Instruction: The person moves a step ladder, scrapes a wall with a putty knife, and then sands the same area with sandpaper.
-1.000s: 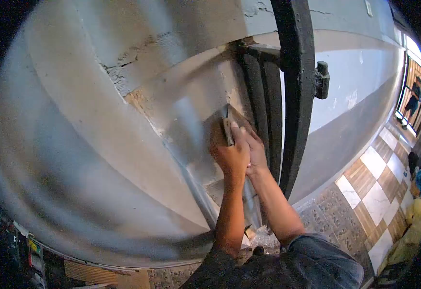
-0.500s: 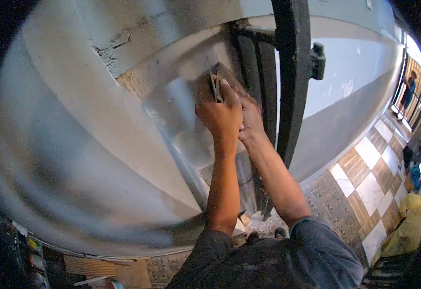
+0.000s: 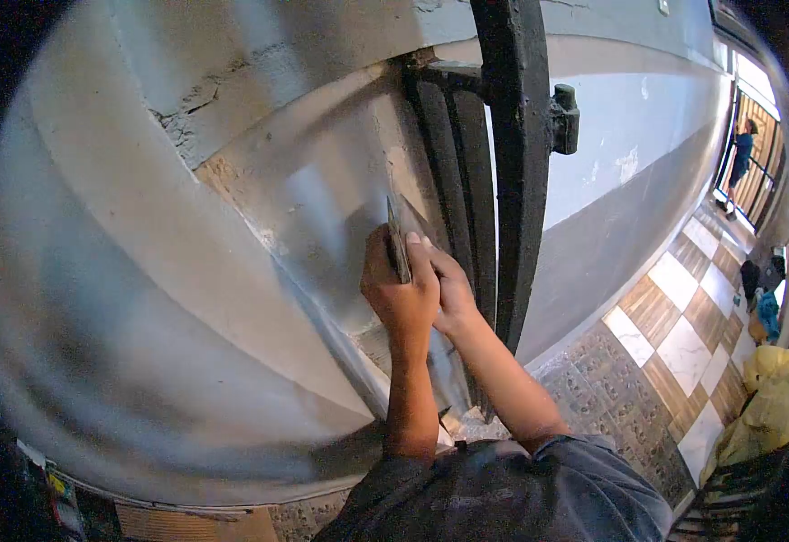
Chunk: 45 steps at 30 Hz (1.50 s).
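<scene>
Both hands grip a flat metal trowel [image 3: 398, 239], its thin blade seen nearly edge-on and tilted upward against the wall recess. My left hand [image 3: 398, 275] is closed around its near side, thumb pointing up along the blade. My right hand [image 3: 449, 282] is closed on the other side, its fingers partly hidden by the left hand and the tool. Around the blade lies the smeared grey-beige plaster [image 3: 322, 217] of the recess. A dark metal gate frame [image 3: 519, 181] stands just right of my hands.
Cracked, broken plaster [image 3: 186, 122] edges the recess at upper left. A latch block [image 3: 565, 119] juts from the gate frame. Chequered floor tiles [image 3: 683, 321] run off to the right, with a yellow sack [image 3: 765, 406] beside them. A person [image 3: 742, 167] stands at the far doorway.
My hands and the trowel have slid down the recess, leaving more of the upper plaster in sight. The view has shifted slightly, so the gate frame appears further left.
</scene>
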Each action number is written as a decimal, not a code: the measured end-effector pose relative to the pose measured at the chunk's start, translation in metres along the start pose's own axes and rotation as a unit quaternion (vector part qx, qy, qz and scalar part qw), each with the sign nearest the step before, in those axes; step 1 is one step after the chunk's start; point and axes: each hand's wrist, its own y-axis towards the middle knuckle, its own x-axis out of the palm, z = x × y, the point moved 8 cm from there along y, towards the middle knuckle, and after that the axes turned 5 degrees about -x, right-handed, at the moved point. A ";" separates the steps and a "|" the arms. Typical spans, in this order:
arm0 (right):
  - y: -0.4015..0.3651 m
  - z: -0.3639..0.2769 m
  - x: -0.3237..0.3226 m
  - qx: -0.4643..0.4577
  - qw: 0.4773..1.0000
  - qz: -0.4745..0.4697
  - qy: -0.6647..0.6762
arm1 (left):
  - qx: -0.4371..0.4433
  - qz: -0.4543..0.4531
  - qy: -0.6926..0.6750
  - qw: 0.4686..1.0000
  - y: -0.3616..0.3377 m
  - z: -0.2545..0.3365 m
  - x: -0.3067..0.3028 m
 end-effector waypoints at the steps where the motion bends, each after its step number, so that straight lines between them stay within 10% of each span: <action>1: -0.003 -0.002 0.001 -0.003 1.000 0.000 -0.001 | -0.003 -0.026 0.004 1.000 0.000 -0.001 0.003; 17: -0.085 0.008 -0.098 0.118 0.949 -0.055 -0.286 | -0.098 -0.124 0.043 0.986 -0.140 -0.037 0.011; 19: -0.089 -0.019 -0.084 -0.026 0.909 -0.086 -0.408 | -0.080 -0.093 0.080 0.989 -0.142 -0.046 0.005; 35: -0.101 -0.031 -0.064 0.040 0.935 -0.115 -0.332 | 0.095 0.052 0.358 0.927 -0.194 -0.040 0.012; 41: -0.101 -0.025 -0.067 0.052 0.934 -0.121 -0.332 | -0.112 0.055 -0.091 0.988 -0.163 -0.017 -0.003; 42: -0.100 -0.025 -0.064 0.039 0.940 -0.137 -0.310 | -0.063 0.022 0.183 0.981 -0.157 0.005 -0.001; 45: -0.103 -0.033 -0.058 0.046 0.942 -0.160 -0.291 | -0.085 0.022 0.152 0.985 -0.156 0.010 0.004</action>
